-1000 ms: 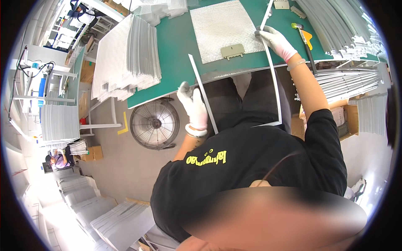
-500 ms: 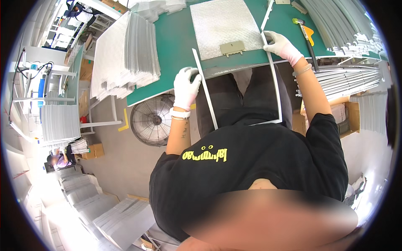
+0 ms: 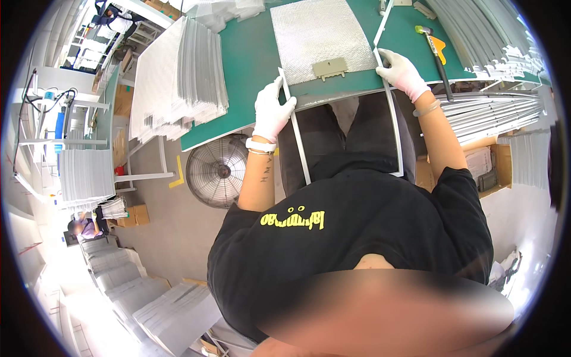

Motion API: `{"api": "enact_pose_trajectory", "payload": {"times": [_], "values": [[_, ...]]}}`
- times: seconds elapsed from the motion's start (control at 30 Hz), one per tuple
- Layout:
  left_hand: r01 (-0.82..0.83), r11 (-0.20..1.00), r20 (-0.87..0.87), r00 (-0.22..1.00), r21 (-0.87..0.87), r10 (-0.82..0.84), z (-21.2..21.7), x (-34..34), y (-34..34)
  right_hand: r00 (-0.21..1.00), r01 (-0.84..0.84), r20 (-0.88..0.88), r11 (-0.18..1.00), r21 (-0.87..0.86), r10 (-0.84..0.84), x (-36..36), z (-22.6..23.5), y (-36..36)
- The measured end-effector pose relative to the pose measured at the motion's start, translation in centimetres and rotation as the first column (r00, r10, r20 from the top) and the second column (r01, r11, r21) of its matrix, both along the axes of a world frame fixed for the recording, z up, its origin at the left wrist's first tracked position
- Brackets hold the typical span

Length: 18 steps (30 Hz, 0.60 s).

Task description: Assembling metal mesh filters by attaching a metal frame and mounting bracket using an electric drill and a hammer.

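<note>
A thin white metal frame point(image 3: 394, 131) reaches from the table's front edge back over my lap, its two long bars running away from me. My left hand point(image 3: 273, 111), in a white glove, has thumb and fingers closed around the left bar near its far end. The gloved right hand point(image 3: 402, 72) pinches the right bar, where another white strip point(image 3: 383, 27) angles away. Between the bars, farther onto the table, lies a silvery mesh sheet point(image 3: 321, 38). A small beige plate point(image 3: 329, 69) rests on its near edge.
The green table point(image 3: 245, 77) carries a stack of mesh sheets point(image 3: 202, 65) at left. A hammer point(image 3: 437, 62) lies at right beside an orange-yellow piece point(image 3: 439, 49) and stacked grey strips point(image 3: 476, 35). A floor fan point(image 3: 217, 171) stands below left; a cardboard box point(image 3: 503, 166) sits right.
My left hand has moved right and slightly away from me, closing around the left bar. That bar's far end has shifted a little right. My right hand stays at its bar.
</note>
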<state>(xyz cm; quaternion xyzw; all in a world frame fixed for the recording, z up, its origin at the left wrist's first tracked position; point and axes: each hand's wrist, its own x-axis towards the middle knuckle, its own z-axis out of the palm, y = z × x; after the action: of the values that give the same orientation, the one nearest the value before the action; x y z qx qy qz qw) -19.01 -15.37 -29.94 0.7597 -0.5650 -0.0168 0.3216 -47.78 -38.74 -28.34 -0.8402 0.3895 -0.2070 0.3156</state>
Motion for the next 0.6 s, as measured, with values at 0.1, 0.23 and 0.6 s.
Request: {"api": "enact_pose_trajectory", "payload": {"times": [0.1, 0.23, 0.6], "values": [[-0.021, 1.000, 0.052, 0.998, 0.012, 0.020, 0.0, -0.1, 0.0, 1.000, -0.001, -0.014, 0.999, 0.033, 0.002, 0.1, 0.6, 0.1], [-0.046, 0.998, 0.062, 0.997, 0.049, 0.043, 0.3, -0.1, 0.1, 0.998, -0.013, -0.058, 0.998, 0.064, 0.016, 0.3, 1.1, 0.2], [0.280, 0.916, -0.243, 0.903, -0.289, -0.353, 2.2, -10.6, 0.8, 0.978, 0.047, 0.199, 0.998, 0.052, -0.057, 1.3, 1.8, 1.5]]}}
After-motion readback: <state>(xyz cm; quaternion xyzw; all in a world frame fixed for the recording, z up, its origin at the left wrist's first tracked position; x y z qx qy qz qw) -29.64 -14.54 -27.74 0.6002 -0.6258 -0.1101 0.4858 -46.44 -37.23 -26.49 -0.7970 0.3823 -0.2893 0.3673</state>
